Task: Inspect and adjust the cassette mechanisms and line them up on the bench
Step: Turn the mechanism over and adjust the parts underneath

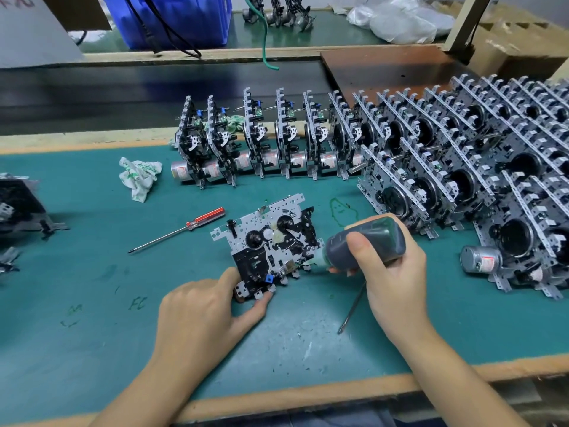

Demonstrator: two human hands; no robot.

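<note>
While the left hand [212, 303] pinches the near corner of the flat-lying cassette mechanism [268, 241] between thumb and fingertips, the right hand [388, 269] is wrapped around a dark squeeze bottle [366, 243] whose pale nozzle points left and touches the mechanism's right edge. That mechanism lies directly ahead of both hands on the green tabletop [92, 272], its long axis running from near left to far right, tilted toward the standing row [261, 140]. The left hand is the nearer one and already has it, so I judge that hand would carry it once the dab is done. The open end of the row lies up and to the left of the mechanism, well apart from it, so the coming move would go away from the body and slightly left, with the plate tipped onto its edge.

By count: one mechanism lying flat under work; about seven standing upright in the back row before they merge into the dense stack [477, 167] at right, whose number I cannot tell; one red-handled screwdriver [178, 231] lying left of the mechanism; one thin dark tool [351, 309] on the mat under the right wrist; one crumpled cloth [138, 177] near the row's left end; one bottle. More mechanisms show at the far left edge, partly cut off.
</note>
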